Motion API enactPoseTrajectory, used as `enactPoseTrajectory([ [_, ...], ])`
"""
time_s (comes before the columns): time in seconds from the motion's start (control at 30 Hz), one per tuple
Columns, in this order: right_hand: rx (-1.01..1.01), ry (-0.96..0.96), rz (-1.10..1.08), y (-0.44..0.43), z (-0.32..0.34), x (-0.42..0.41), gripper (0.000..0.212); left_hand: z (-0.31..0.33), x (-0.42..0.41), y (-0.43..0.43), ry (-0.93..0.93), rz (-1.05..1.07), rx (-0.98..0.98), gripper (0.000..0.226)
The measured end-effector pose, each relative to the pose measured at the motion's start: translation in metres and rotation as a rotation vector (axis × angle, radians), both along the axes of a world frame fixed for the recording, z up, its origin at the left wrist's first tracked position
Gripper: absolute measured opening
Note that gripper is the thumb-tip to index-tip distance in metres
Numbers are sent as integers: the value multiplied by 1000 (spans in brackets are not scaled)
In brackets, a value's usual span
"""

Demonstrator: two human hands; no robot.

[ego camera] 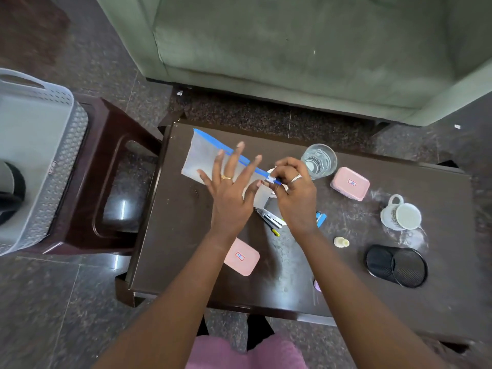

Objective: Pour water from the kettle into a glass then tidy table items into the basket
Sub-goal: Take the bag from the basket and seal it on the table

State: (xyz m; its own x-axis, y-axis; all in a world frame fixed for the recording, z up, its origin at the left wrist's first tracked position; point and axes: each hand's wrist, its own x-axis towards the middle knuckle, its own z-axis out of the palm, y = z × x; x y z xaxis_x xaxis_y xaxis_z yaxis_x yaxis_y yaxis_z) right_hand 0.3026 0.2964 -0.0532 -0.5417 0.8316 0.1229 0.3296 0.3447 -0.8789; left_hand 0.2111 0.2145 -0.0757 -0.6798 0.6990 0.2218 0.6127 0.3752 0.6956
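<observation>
Left hand (231, 190) lies flat, fingers spread, on one zip pouch (205, 158); right hand (291, 187) pinches its slider (271, 179). Table (346, 288) holds two pink boxes (350, 183), one glass (319, 161).

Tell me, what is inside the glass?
The glass on the table holds clear water. Nothing else shows in it. The right hand covers a little of its near left side.

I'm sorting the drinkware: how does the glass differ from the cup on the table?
The glass is clear and stands upright; the cup is white, opaque and lies tipped on its side. The glass has no handle and holds water; the cup has a handle and looks empty. The glass stands next to the right hand; the cup lies farther right. Both rest on the dark table.
</observation>
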Motion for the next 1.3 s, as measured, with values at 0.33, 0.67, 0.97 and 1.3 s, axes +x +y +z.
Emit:
enactPoseTrajectory([
  [0.33, -407, 232, -123, 9, 0, 2, 33, 15, -7, 15, 177, -58, -73, 20],
  [0.67, -560, 292, -214, 13, -8, -2, 23, 19, -10, 24, 75, -128, -267, 33],
  [0.97, -581, 323, -247, 12, -9, -2, 24, 19, -10, 25, -40, -117, -156, 24],
  [1.3, -599, 264, -287, 13, -7, -3, 32, 21, -10, 28, -93, -108, -128, 20],
])
